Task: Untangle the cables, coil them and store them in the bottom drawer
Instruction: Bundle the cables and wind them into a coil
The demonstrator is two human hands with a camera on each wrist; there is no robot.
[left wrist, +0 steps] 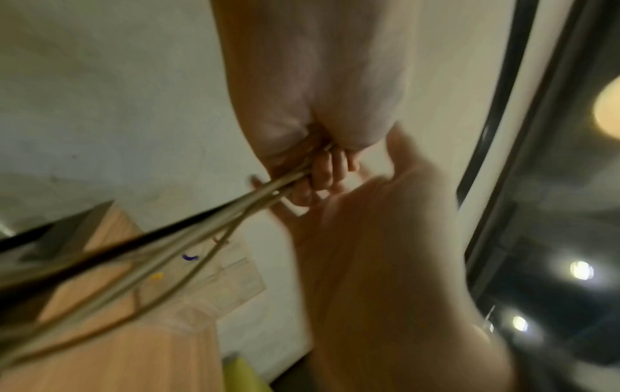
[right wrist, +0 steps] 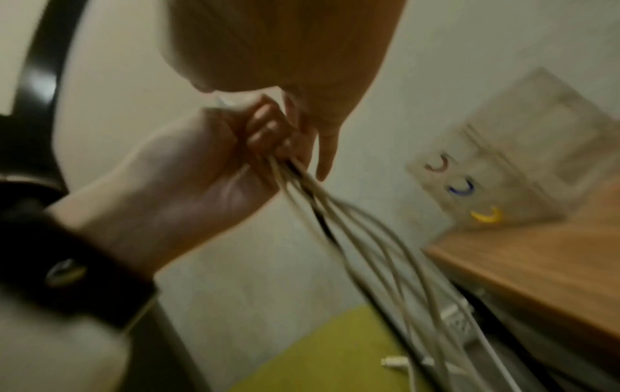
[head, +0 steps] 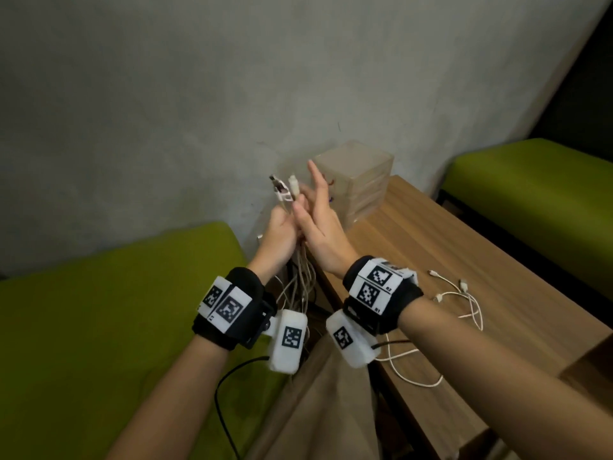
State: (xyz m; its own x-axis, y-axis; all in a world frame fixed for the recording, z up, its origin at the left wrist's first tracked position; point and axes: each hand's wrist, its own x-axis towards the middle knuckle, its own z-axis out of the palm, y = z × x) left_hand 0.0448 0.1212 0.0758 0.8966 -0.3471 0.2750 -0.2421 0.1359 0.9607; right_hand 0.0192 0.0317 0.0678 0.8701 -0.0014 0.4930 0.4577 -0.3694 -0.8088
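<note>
above the gap beside the table (head: 464,247): left hand (head: 280,232) gripping bunched cables (head: 300,277), plugs up; right hand (head: 320,224) spread flat against them. still lying loose on the table, another cable (head: 464,303). waiting shut, seemingly, the drawer unit (head: 361,184); coiling and storing remaining.

Each forearm is bare and carries a black padded wrist band: the left band (head: 232,307) and the right band (head: 381,293). White plates printed with black square fiducial markers are fixed on top of both bands; the right plates are labelled R1 and R2. A white camera pod (head: 288,341) with its own marker hangs under each wrist, with a thin black lead (head: 220,393) trailing from it.
</note>
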